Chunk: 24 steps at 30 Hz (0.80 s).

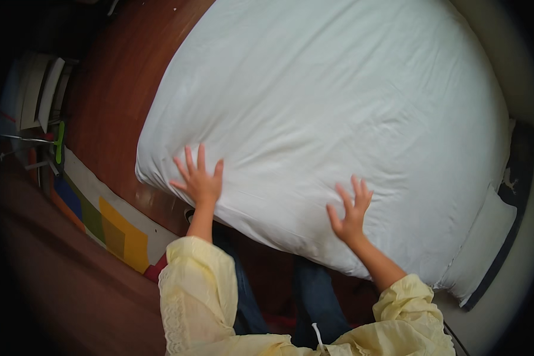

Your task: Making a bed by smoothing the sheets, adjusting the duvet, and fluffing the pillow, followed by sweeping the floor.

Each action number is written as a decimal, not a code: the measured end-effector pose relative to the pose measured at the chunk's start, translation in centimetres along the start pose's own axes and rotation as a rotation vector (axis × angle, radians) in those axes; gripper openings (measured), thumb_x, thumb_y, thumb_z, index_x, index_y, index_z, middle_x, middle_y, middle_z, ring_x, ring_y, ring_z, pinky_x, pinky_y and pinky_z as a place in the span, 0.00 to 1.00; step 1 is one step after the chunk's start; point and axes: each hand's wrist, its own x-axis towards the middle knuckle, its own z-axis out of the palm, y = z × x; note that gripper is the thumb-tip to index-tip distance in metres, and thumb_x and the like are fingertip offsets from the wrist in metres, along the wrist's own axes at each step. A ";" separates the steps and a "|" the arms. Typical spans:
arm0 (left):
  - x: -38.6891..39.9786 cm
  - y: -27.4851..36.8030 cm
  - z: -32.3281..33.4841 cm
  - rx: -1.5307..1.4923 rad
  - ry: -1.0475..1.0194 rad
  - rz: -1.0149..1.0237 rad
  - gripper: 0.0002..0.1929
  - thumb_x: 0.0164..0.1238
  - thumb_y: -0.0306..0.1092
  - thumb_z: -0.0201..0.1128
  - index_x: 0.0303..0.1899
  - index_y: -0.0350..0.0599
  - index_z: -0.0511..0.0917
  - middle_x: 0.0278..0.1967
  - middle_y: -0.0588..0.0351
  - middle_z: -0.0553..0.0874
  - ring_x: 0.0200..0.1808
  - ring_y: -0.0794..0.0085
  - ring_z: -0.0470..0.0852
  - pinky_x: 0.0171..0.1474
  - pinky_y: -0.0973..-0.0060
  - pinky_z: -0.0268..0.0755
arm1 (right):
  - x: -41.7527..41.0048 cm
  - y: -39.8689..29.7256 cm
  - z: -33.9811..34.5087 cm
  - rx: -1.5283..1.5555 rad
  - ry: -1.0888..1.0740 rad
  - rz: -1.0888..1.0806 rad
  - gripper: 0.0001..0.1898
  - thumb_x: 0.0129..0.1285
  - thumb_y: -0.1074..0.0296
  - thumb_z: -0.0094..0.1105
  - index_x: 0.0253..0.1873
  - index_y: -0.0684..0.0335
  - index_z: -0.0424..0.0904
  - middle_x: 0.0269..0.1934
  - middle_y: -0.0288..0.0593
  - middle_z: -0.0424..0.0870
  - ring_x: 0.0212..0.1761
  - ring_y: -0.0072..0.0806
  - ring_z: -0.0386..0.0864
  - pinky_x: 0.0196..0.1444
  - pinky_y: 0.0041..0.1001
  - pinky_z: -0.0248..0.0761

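A large white fitted sheet (320, 111) covers a mattress in front of me, with creases running across it. My left hand (200, 182) lies on the sheet near the mattress's left front corner, fingers spread and palm down. Farther right, near the front edge, my right hand (351, 209) is on the sheet too, its fingers apart. Neither hand grips the cloth. A white pillow or folded cloth (480, 244) lies at the right end, beside a dark headboard-like panel (518, 173).
Reddish-brown wooden floor (115, 84) runs along the left. A patterned mat (111, 222), a green-headed tool (59, 142) and white boxy items (40, 93) are at the far left. Brown fabric (84, 285) covers something at lower left. A pale wall (511, 75) borders the right.
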 end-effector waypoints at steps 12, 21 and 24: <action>-2.6 -17.3 -7.3 -0.560 -1.029 -0.220 0.20 0.65 0.41 0.57 0.55 0.43 0.72 0.42 0.52 0.84 0.47 0.52 0.80 0.47 0.60 0.71 | 18.8 -23.4 24.5 -0.355 0.032 0.037 0.30 0.52 0.36 0.56 0.62 0.30 0.70 0.72 0.42 0.51 0.74 0.50 0.40 0.63 0.69 0.25; 25.9 -11.3 -5.8 -0.421 -0.248 0.453 0.38 0.56 0.54 0.64 0.68 0.63 0.59 0.70 0.45 0.51 0.72 0.42 0.40 0.61 0.29 0.30 | 19.1 -22.7 25.4 -0.378 -0.016 0.045 0.29 0.49 0.38 0.59 0.58 0.34 0.74 0.71 0.43 0.55 0.74 0.48 0.42 0.65 0.66 0.26; 27.2 -14.9 0.8 -1.001 -1.166 -0.189 0.37 0.65 0.61 0.49 0.70 0.53 0.54 0.70 0.47 0.58 0.72 0.52 0.51 0.71 0.60 0.40 | 19.3 -22.7 25.2 -0.364 0.020 -0.016 0.28 0.48 0.37 0.58 0.56 0.35 0.76 0.70 0.43 0.56 0.74 0.49 0.45 0.66 0.65 0.28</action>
